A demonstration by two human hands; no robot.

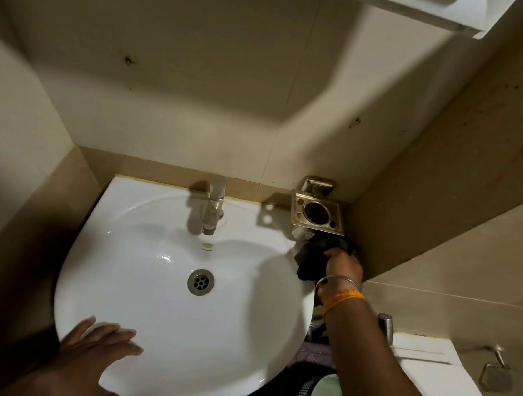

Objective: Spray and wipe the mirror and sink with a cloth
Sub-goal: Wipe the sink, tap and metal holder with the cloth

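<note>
Right hand (343,264) is out at the far right corner of the sink (148,221), fingers bunched tight on a dark cloth (313,259), pressing it onto the rim just under the metal tumbler holder (317,212). Left hand (104,338) lies flat on the near rim, fingers spread, gripping nothing, bracing the body. Best play here, I'd say: keep the cloth folded thick, drag it along the rim toward the tap (214,207) in one long pass, and work into that corner where grime collects. The holder's round opening looks dark and empty, no tumbler in it. The basin holds no water; the drain (200,282) is open and bare. No mirror or spray bottle in shot
</note>
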